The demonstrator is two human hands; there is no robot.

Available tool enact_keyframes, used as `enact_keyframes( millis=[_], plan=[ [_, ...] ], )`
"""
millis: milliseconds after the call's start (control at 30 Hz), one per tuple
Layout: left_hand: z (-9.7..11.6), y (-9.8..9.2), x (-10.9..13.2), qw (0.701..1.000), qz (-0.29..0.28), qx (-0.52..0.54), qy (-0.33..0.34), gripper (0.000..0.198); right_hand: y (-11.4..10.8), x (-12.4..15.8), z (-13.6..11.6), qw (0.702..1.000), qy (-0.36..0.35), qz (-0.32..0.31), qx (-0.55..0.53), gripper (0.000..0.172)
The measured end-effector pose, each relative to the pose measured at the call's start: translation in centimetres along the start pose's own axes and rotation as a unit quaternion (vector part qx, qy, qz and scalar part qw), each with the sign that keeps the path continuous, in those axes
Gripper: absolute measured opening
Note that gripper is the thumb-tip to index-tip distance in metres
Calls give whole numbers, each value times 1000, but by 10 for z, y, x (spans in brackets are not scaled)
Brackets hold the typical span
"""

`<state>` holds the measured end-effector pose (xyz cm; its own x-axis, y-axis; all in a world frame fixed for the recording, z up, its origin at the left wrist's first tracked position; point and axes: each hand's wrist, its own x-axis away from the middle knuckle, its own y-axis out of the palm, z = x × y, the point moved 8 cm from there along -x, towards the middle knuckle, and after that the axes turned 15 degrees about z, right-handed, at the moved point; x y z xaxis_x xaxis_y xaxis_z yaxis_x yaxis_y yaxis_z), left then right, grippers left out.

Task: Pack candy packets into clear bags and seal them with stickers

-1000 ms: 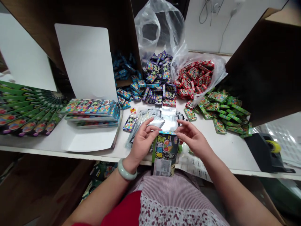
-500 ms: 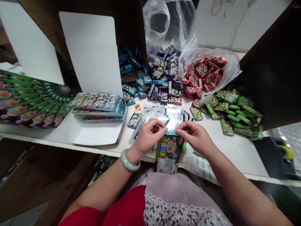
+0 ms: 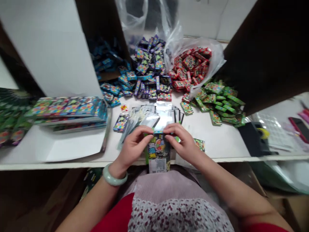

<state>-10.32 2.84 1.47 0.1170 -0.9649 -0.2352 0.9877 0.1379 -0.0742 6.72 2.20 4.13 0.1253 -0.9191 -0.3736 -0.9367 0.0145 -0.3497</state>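
Printed cardboard packet (image 3: 158, 153) held between both hands, top edge pinched, lower end past the front edge of the white bench (image 3: 217, 148). Left hand (image 3: 132, 146), jade bangle (image 3: 114, 178) at wrist, and right hand (image 3: 182, 141) both closed narrowly on it. Fanned foil-backed sleeves (image 3: 154, 117) just beyond fingertips; heaped red boxes (image 3: 189, 69) farther back.

L hand (image 3: 132, 146) & R hand (image 3: 181, 140) both pinch top edge of printed card pack (image 3: 158, 153), pack upright, lower end past edge of tabletop (image 3: 217, 145). Jade bangle (image 3: 114, 177) on L wrist. Just beyond hands: foil pouches (image 3: 151, 117) fanned out. Further back: blue-purple packets (image 3: 147, 64), red packets (image 3: 190, 69) in clear plastic bag (image 3: 212, 54), green packets (image 3: 217, 103). Stacked flat boxes (image 3: 70, 111) to L.
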Motion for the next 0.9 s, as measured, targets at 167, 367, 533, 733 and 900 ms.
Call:
enact_keyframes(
  millis=[167,367,533,733,900],
  plan=[
    [-4,-11,-8,998,36,-52,-3,10,-71,-10,74,980,129,64,139,26],
    [-6,-8,-9,996,51,-74,-1,11,-127,-6,151,919,203,68,332,9],
    [-9,-6,-9,995,50,-85,-8,11,-118,3,162,918,209,58,333,7],
    [-10,-5,-10,995,50,-82,-4,11,-125,16,161,933,207,70,287,10],
    [-8,-2,-10,996,49,-67,-10,11,-125,24,164,946,229,89,212,18]
  ],
)
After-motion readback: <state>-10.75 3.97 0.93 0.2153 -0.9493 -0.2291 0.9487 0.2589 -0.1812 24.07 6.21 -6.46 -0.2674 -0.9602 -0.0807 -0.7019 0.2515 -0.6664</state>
